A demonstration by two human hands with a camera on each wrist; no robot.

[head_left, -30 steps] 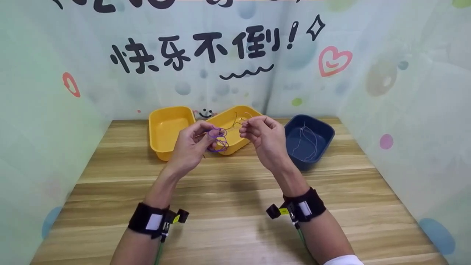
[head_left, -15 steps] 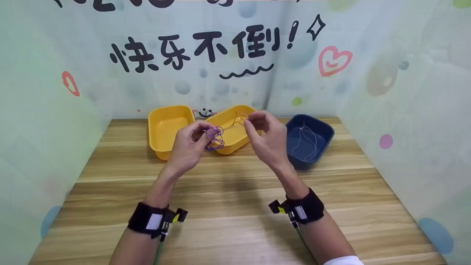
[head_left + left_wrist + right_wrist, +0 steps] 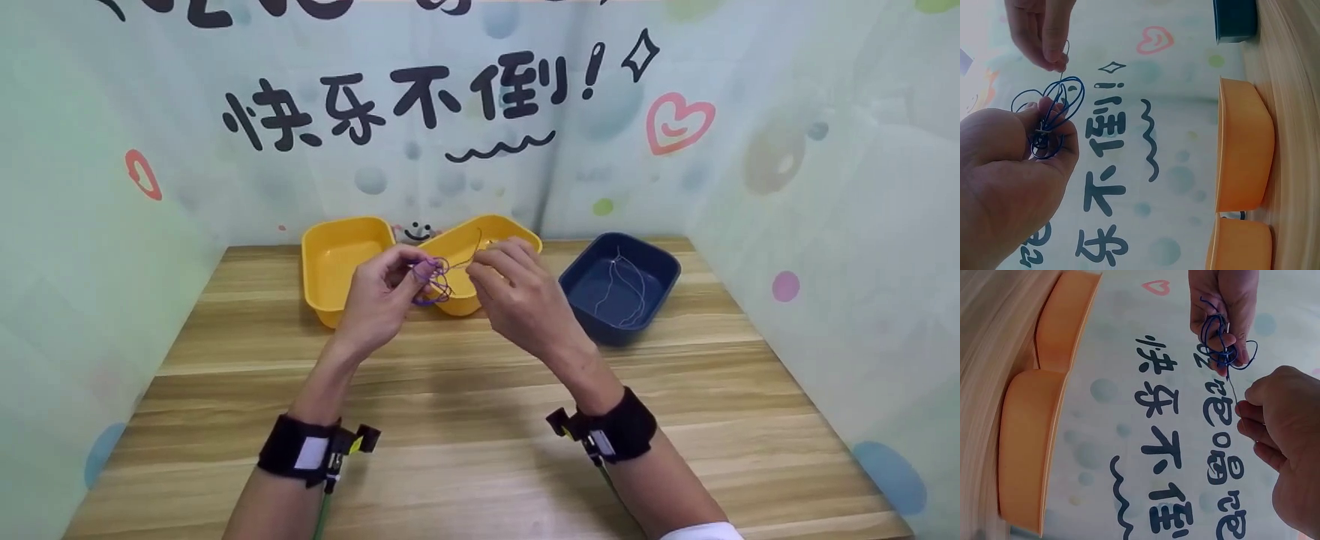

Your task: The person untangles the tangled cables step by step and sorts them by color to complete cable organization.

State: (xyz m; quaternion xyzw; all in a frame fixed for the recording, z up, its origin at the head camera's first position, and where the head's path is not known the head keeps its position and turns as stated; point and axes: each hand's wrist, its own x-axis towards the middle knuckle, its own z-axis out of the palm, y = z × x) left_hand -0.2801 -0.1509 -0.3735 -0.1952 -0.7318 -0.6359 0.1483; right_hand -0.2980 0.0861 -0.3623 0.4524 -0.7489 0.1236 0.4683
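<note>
A small looped bundle of purple cord (image 3: 435, 292), bluer in the wrist views, is pinched between thumb and fingers of my left hand (image 3: 379, 300). In the left wrist view, a short pale tie (image 3: 1042, 131) crosses the cord's gathered middle. A thin wire-like strand (image 3: 1233, 389) runs out of the bundle toward my right hand (image 3: 525, 300). My right thumb and fingertips pinch this strand close beside the bundle, with the back of the hand turned to the head camera. Both hands are raised above the table in front of the middle yellow box (image 3: 450, 306).
Another yellow box (image 3: 319, 309) stands at the back left of the wooden table (image 3: 450, 450). At the right is a dark blue box (image 3: 616, 335) with thin pale strands (image 3: 643, 289) inside. A thin dark strand (image 3: 479, 238) shows in the middle box. Printed curtains enclose the table.
My right hand loosened and lifted its fingers half a second ago, then came down and left, fingertips together near the bundle. My left hand and the cord shifted slightly left.
</note>
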